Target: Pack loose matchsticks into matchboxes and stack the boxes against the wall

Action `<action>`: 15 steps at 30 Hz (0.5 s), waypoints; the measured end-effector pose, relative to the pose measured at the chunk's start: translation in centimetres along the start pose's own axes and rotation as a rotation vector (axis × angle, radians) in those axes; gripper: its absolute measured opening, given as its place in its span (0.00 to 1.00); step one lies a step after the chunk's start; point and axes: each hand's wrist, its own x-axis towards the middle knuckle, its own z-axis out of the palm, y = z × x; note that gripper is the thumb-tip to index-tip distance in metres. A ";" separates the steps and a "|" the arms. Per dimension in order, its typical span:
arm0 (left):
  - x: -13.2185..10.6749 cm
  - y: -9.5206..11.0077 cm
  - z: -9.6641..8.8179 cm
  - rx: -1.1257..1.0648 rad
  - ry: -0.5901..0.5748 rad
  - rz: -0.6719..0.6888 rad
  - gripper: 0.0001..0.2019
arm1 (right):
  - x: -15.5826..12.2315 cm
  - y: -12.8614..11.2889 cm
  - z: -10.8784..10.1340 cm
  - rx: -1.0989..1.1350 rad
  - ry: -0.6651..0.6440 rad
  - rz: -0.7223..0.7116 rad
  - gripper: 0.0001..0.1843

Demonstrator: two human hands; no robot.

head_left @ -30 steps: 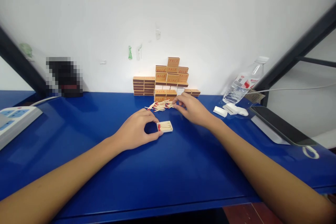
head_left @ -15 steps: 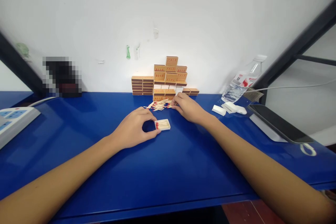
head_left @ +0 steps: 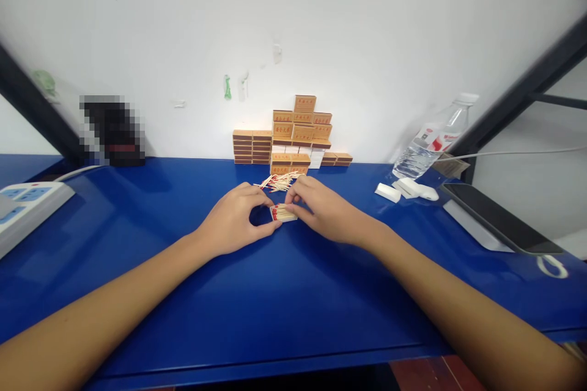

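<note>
Near the middle of the table, a small white matchbox tray [head_left: 290,219] lies with red-headed matches [head_left: 281,212] in it. My left hand [head_left: 232,218] grips the tray's left end between thumb and fingers. Over the tray's right end, my right hand [head_left: 331,209] pinches matches at the top of the tray; its fingertips partly hide them. Just behind the hands is a loose pile of matches [head_left: 279,182], heads pointing in mixed directions.
Stacked matchboxes [head_left: 292,132] stand against the wall behind the pile. To the right are a tilted water bottle [head_left: 428,139], white plastic pieces [head_left: 387,192] and a phone [head_left: 498,215]. A white power strip [head_left: 39,211] lies at the left edge of the blue table [head_left: 257,311].
My right hand has moved from the loose pile toward me, bringing matches over the tray. The left hand keeps its hold on the tray. The view has shifted slightly.
</note>
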 end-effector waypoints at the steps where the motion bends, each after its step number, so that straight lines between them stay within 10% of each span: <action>1: 0.0 0.0 0.0 -0.002 -0.001 0.004 0.11 | 0.0 -0.2 0.2 -0.015 -0.007 -0.006 0.05; 15: 0.1 0.1 0.0 -0.026 -0.011 0.050 0.10 | 0.0 0.0 0.6 -0.035 0.024 -0.038 0.05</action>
